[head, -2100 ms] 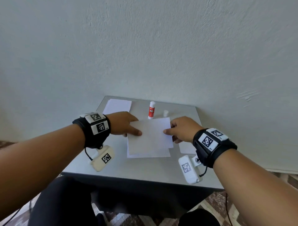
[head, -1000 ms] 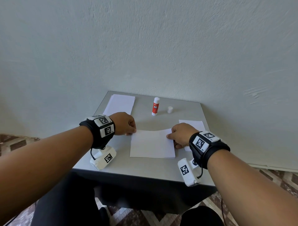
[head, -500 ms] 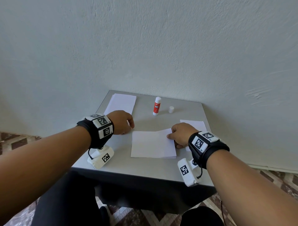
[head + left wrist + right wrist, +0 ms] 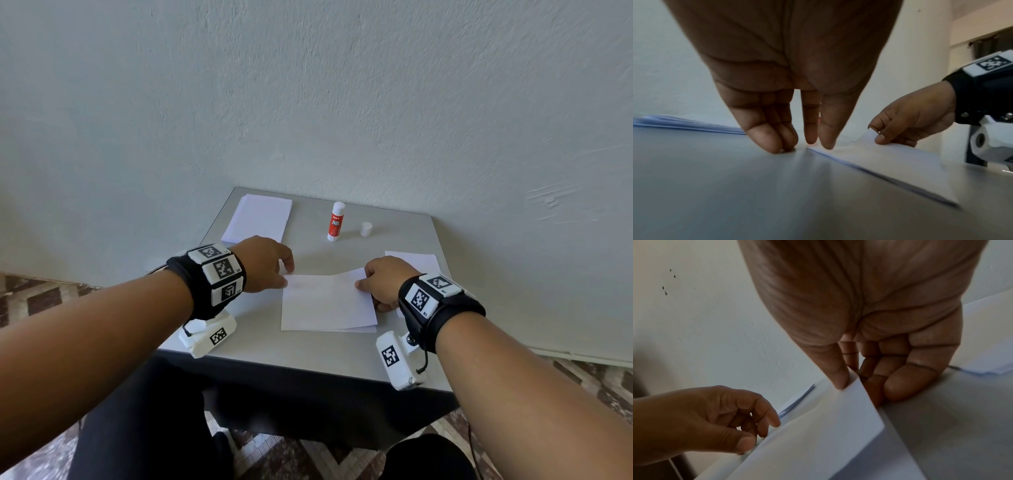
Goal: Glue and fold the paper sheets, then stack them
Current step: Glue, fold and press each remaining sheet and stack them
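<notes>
A folded white sheet lies mid-table, its fold edge away from me. My left hand sits at its far left corner. In the left wrist view the fairly straight fingers touch the table, and the thumb tip rests on the sheet corner. My right hand pinches the far right corner between thumb and forefinger and holds it slightly raised, as the right wrist view shows on the sheet. A red-and-white glue stick stands uncapped at the back, its white cap beside it.
A stack of white paper lies at the far left of the grey table. More white sheets lie at the right edge, behind my right hand. The wall stands close behind the table. Bare tabletop runs along the near edge.
The lifted half came down flat onto the sheet. My left hand came off the sheet half a second ago and now touches its far left corner again. The right hand kept its corner.
</notes>
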